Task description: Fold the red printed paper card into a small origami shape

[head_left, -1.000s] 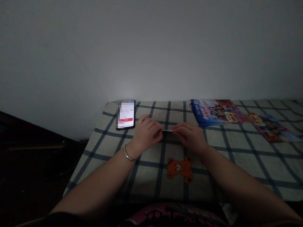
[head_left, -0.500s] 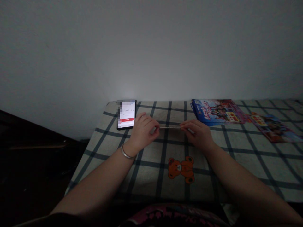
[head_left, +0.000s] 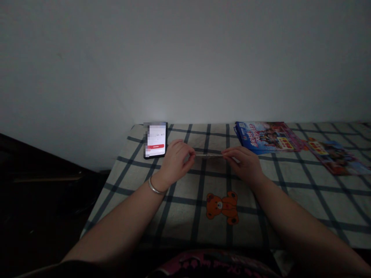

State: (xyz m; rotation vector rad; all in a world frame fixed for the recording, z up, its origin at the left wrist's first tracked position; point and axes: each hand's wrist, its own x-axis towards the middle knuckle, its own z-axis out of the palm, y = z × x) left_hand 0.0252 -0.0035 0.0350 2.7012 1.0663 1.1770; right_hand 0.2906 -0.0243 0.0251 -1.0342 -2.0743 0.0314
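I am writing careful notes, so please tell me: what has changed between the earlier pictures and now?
The bare left hand and bare right hand have moved sideways apart, showing more of the thin pale piece between them. Each grip on it remains. The black-edged phone and blue-and-pink printed leaflets stayed.

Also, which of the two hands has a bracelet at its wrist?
The left hand: a silver bracelet circles its wrist, while the right hand wears none.

Left of centre in the frame, you can read "41" ending the figure on the phone [head_left: 157,139]; the label on its red button [head_left: 155,146] is too small. Right of centre, you see white characters on the blue leaflet [head_left: 263,137] and lettering on the far-right leaflet [head_left: 336,156], all too blurred to read.
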